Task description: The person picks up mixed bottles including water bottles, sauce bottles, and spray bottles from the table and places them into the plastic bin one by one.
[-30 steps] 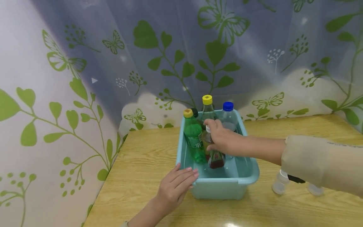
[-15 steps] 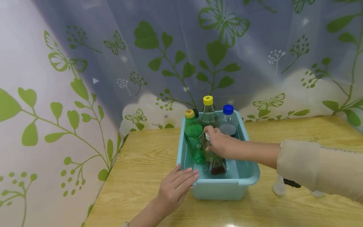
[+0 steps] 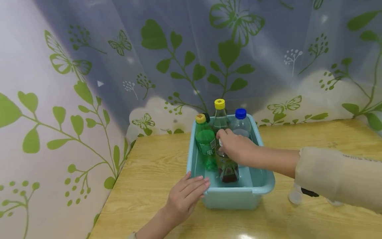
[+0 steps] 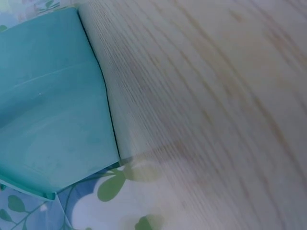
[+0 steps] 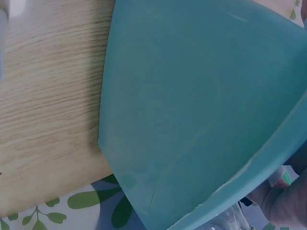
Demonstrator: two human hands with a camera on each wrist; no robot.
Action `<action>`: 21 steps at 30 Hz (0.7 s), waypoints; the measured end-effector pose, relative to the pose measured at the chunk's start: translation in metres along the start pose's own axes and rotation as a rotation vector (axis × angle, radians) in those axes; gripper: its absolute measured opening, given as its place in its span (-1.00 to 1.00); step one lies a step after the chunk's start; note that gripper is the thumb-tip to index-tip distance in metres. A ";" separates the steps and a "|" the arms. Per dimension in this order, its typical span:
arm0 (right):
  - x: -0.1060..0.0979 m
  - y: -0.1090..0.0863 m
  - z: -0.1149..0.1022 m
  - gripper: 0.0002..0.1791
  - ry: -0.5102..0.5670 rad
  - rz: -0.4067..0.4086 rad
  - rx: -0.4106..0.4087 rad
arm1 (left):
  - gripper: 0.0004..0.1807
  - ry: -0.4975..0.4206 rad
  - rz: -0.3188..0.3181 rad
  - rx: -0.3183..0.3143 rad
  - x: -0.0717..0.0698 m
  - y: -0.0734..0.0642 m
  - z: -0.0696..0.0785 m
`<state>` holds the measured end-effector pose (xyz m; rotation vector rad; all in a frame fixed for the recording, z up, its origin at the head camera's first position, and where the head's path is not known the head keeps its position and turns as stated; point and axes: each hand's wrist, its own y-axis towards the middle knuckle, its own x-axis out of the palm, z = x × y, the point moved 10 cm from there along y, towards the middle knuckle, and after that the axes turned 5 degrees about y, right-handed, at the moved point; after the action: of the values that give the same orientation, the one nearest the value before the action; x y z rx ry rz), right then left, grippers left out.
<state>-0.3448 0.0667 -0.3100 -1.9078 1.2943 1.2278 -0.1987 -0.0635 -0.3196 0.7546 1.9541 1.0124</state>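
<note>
My right hand holds a clear plastic bottle by its white-capped neck, fingers curled round the top. Dark reddish-brown liquid sits in its lower part. The bottle stands inside a light blue plastic bin, towards the front. Flat on the bin's front left corner rests my left hand, fingers straight. Just left of the held bottle is a green soda bottle with a yellow cap. In the right wrist view, part of the right hand shows beyond the bin's rim; the bin's wall fills the left wrist view's left side.
Behind, in the bin, stand a yellow-capped clear bottle, a blue-capped clear bottle and a dark cap. Small clear containers are on the wooden table, partly behind the right sleeve. A leaf-patterned curtain hangs behind.
The right hand and the dark-liquid bottle have come down slightly and nearer the bin's front. The left hand has stayed on the corner.
</note>
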 end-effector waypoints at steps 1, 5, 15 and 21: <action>-0.001 0.000 0.000 -0.65 0.010 0.010 -0.005 | -0.72 0.000 0.001 0.002 0.000 0.000 0.000; -0.005 -0.002 -0.001 -0.65 -0.020 0.051 -0.032 | -0.72 0.001 0.003 0.005 0.000 0.001 0.001; -0.009 0.001 0.000 -0.67 -0.143 0.062 -0.064 | -0.72 0.004 -0.006 -0.005 0.001 0.001 0.000; -0.015 -0.001 0.000 -0.60 -0.179 0.063 -0.064 | -0.72 -0.004 -0.017 -0.025 0.002 -0.002 0.000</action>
<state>-0.3457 0.0730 -0.2969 -1.7666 1.2427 1.4527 -0.2005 -0.0626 -0.3217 0.7246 1.9374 1.0228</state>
